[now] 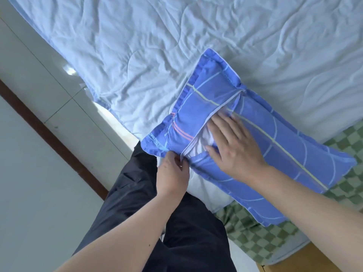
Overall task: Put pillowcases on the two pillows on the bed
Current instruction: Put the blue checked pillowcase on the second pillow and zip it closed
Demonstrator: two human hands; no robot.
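Nearest me, my left hand [172,173] pinches the near end of the blue pillowcase [255,150] at its zippered slit [214,122]; my right hand [233,146] lies flat, fingers straight, pressing white pillow [200,141] filling down inside the opening. The slit runs away from me, from the left hand up toward the far flange, so I judge that closing would travel along that line, left hand nearer its start. The pillowcase rests on the bed [176,46] edge, overlapping a second white pillow [206,191]. Zipper pull: not discernible. That second pillow is largely hidden.
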